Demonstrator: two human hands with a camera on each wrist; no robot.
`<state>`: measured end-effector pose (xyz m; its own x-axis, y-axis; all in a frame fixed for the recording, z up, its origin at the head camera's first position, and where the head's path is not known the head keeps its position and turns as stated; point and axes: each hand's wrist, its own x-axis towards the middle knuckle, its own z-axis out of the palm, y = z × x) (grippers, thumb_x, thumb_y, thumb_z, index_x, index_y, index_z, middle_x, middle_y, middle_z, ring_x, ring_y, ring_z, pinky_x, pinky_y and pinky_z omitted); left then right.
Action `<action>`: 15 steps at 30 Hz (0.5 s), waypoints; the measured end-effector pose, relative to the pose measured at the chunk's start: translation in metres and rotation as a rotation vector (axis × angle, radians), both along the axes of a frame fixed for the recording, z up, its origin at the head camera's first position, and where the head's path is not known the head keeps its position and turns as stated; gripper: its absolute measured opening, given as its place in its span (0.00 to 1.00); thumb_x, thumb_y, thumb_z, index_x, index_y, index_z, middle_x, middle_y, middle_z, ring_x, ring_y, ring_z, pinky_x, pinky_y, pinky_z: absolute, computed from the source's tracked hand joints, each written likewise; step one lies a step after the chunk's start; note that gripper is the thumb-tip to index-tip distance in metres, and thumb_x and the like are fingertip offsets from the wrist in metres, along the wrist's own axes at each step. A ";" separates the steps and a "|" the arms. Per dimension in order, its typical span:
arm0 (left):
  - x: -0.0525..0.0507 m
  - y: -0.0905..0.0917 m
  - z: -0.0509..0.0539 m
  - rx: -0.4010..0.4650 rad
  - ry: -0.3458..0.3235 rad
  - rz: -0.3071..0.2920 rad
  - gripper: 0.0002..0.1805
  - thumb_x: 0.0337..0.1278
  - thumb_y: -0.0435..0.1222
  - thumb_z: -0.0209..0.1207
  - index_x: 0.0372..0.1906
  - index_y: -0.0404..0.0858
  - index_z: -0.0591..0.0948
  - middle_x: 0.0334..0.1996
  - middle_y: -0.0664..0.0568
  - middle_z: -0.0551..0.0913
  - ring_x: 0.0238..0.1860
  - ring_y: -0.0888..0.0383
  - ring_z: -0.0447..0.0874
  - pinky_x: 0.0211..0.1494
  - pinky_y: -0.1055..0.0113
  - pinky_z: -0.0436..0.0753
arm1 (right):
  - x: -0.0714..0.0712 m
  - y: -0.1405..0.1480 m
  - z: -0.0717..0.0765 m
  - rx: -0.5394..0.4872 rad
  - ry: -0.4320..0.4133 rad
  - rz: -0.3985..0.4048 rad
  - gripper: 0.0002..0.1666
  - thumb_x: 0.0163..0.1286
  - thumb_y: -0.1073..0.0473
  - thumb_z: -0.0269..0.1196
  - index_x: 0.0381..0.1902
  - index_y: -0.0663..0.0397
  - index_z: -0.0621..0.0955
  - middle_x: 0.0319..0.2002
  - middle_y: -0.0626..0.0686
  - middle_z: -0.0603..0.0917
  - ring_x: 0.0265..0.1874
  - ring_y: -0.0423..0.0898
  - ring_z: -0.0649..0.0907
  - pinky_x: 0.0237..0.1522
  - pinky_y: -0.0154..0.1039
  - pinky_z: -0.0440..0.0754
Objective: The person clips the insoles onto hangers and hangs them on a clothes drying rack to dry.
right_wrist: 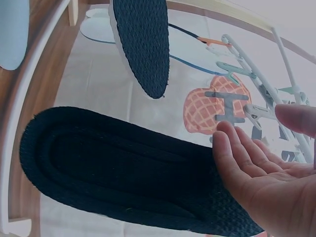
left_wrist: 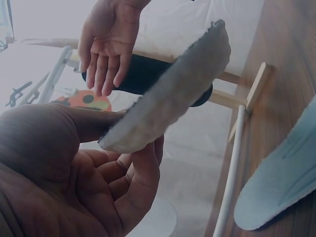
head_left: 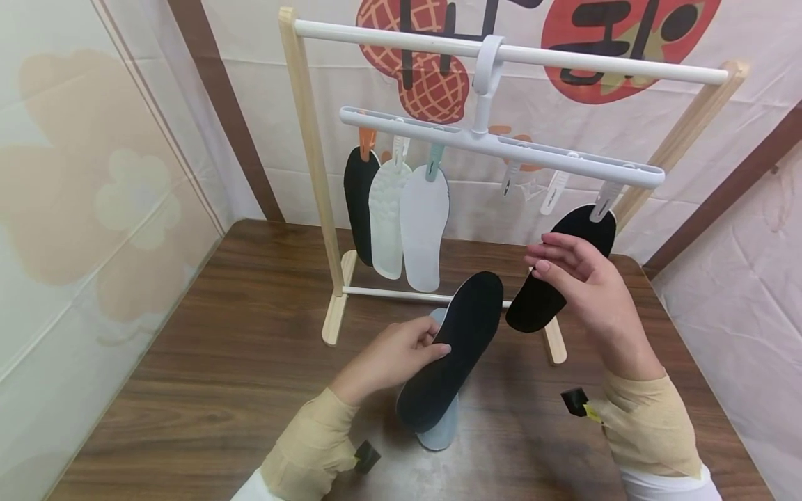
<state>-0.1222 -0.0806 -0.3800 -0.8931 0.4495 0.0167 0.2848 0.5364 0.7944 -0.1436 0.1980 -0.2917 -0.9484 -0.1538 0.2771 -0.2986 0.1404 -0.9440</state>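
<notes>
My left hand pinches a black insole between thumb and fingers, above the table. Its pale, bumpy underside shows in the left wrist view. My right hand is raised with relaxed fingers, holding nothing. Beside it a second black insole hangs from a clip at the right end of a grey hanger. Two bare clips, a grey one and a white one, hang left of that insole. Under the held insole, a light blue insole lies on the table, partly covered.
At the hanger's left side hang a black insole, a white bumpy insole and a smooth white insole. The hanger hooks over the white top rod of a wooden-legged rack on the brown table.
</notes>
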 end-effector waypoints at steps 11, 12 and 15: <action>-0.003 0.004 0.009 0.001 0.019 -0.023 0.06 0.68 0.42 0.63 0.39 0.44 0.80 0.27 0.60 0.81 0.27 0.63 0.75 0.33 0.68 0.75 | -0.003 -0.001 0.011 -0.024 -0.002 -0.049 0.25 0.73 0.63 0.63 0.64 0.62 0.71 0.51 0.47 0.85 0.48 0.38 0.87 0.50 0.29 0.82; -0.004 0.005 0.010 -0.001 0.020 -0.023 0.06 0.68 0.42 0.63 0.39 0.45 0.80 0.27 0.60 0.81 0.26 0.63 0.75 0.33 0.68 0.75 | -0.003 -0.002 0.012 -0.010 -0.002 -0.064 0.26 0.73 0.63 0.63 0.65 0.62 0.71 0.51 0.47 0.85 0.48 0.38 0.87 0.50 0.29 0.82; -0.004 0.006 0.013 -0.006 0.020 -0.019 0.06 0.68 0.42 0.63 0.38 0.45 0.79 0.27 0.61 0.80 0.27 0.62 0.75 0.32 0.67 0.74 | -0.004 -0.005 0.016 0.037 0.001 -0.104 0.28 0.74 0.61 0.63 0.67 0.64 0.70 0.52 0.47 0.84 0.50 0.39 0.86 0.50 0.29 0.82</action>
